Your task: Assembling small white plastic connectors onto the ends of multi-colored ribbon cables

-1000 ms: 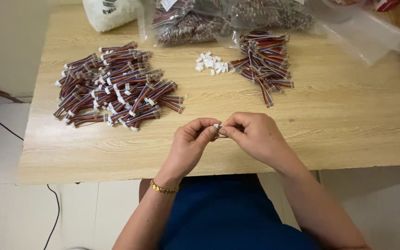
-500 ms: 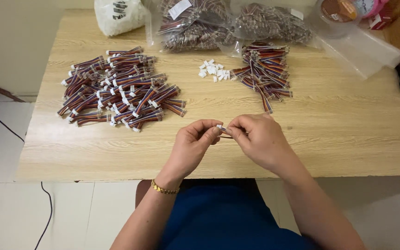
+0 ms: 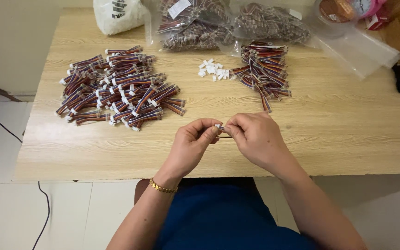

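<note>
Bundles of finished wire harnesses (image 3: 119, 88) lie far left on the wooden table (image 3: 339, 129). Left hand (image 3: 191, 146) pinches a small white connector (image 3: 219, 126) at table's front edge, right hand (image 3: 258, 139) closed on its wires, loose connectors (image 3: 212, 70) beyond.

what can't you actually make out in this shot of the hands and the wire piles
Head view, the only one:
- The white connector between the left hand and right hand: mostly covered by fingertips, too small to read its shape.
- The wire piece there: hidden under the right hand.
- The clear bags of wires: cut off by the top edge, contents blurred by plastic.
- Items at the top right corner: cropped by the edge.
</note>
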